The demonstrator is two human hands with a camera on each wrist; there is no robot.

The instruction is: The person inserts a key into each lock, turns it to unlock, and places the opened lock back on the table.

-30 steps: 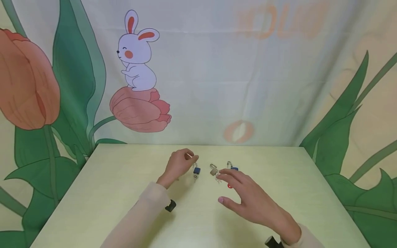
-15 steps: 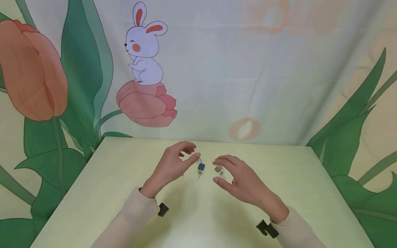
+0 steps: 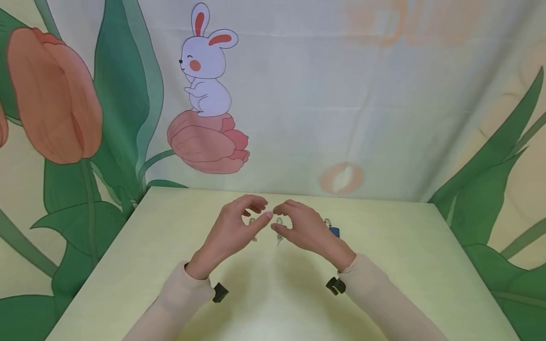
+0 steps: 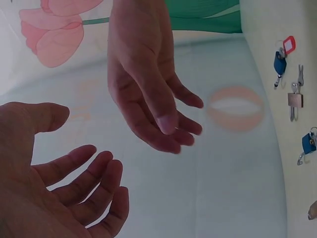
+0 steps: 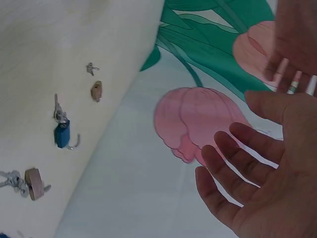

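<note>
My left hand [image 3: 232, 227] and right hand [image 3: 304, 227] hover over the table with fingers loosely curved, fingertips close together in the head view. Both wrist views show nothing held. Below the hands lie padlocks with keys. In the left wrist view, a blue padlock [image 4: 280, 63] has a red tag [image 4: 290, 45], a brass-coloured padlock [image 4: 295, 100] lies in the middle, and another blue padlock [image 4: 309, 144] has its shackle swung out. The right wrist view shows a smaller brass-coloured padlock [image 5: 96, 91] beside loose keys [image 5: 91, 68]. From the head, the hands partly hide the row.
The pale yellow table [image 3: 273, 303] reaches back to a hanging cloth [image 3: 290, 94] printed with a rabbit and tulips. Black camera mounts [image 3: 220, 292] sit at the sleeve cuffs.
My right hand has moved left, away from the blue padlock at the right, toward the left hand. The left hand's fingers have lifted and spread from beside the middle blue padlock.
</note>
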